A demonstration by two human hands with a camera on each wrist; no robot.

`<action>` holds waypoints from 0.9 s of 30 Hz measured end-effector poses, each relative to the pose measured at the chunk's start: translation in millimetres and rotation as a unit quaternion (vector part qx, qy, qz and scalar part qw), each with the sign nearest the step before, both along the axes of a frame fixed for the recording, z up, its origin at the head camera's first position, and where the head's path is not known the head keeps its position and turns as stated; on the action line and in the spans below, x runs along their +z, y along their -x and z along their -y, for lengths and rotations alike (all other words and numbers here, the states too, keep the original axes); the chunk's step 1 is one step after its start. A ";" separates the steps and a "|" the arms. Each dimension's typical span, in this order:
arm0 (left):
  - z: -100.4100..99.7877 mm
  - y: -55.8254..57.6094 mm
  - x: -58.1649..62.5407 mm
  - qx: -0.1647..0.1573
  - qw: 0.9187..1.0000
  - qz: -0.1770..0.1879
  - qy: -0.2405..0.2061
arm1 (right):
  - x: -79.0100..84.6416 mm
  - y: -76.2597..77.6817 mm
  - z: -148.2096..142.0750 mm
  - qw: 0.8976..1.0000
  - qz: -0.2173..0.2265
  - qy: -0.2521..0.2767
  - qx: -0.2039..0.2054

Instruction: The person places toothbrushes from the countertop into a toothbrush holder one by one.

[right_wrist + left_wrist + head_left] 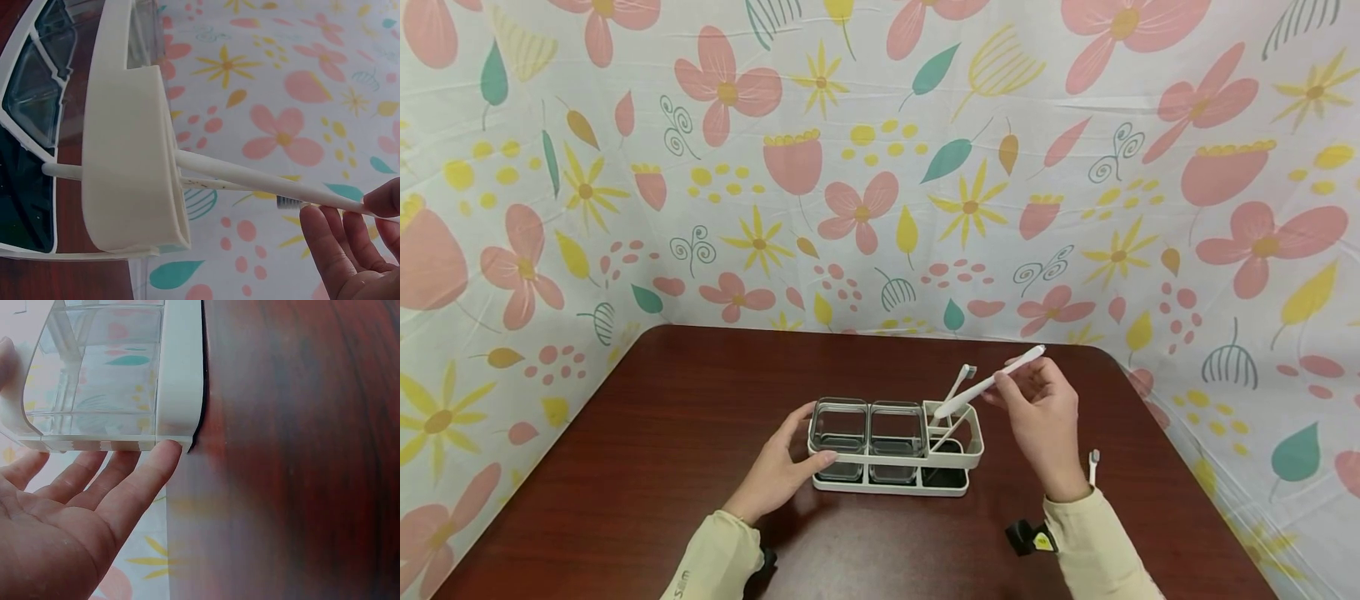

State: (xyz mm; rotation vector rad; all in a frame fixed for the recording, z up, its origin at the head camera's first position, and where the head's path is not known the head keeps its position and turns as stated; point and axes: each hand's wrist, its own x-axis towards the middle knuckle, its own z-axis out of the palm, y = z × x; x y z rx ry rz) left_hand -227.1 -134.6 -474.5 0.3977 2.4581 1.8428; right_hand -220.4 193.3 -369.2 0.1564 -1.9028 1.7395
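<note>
A white toothbrush holder (957, 457) with two clear cups (840, 427) stands on the table, its open compartments at the right. My left hand (784, 471) grips the left end, thumb at the front and fingers round the side; in the left wrist view several fingertips (167, 453) touch the white frame. My right hand (1043, 412) pinches a white toothbrush (985, 385) near its upper end, slanted with the handle's lower end at the compartments. The fingers partly hide its head. Another toothbrush (956, 385) leans in a compartment, grey bristles up.
On the table's right side, beside my right sleeve, lies another toothbrush (1093, 467), partly hidden by the arm. A black strap piece with a yellow tag (1042, 541) is at the right wrist. Behind the dark wooden table (715, 375) hangs a flowered cloth (865, 125).
</note>
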 end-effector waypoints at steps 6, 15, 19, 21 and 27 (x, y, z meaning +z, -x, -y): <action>0.0 0.0 -0.1 0.000 1.000 -0.002 -0.002 | -4.0 0.7 3.3 0.999 0.007 -0.032 0.007; -0.3 -0.2 -0.5 0.007 1.000 -0.008 0.009 | -4.3 -1.9 9.6 0.996 0.038 -0.078 0.013; 0.0 -0.4 -0.6 0.006 1.000 -0.009 0.006 | -14.7 2.5 7.7 0.993 0.039 -0.116 0.001; 0.0 -0.3 -0.4 0.005 1.000 -0.008 0.004 | -17.0 3.1 8.3 0.990 0.039 -0.133 -0.005; 0.0 -0.2 -0.5 0.006 1.000 -0.008 0.006 | -20.5 5.1 11.1 0.985 0.045 -0.164 -0.012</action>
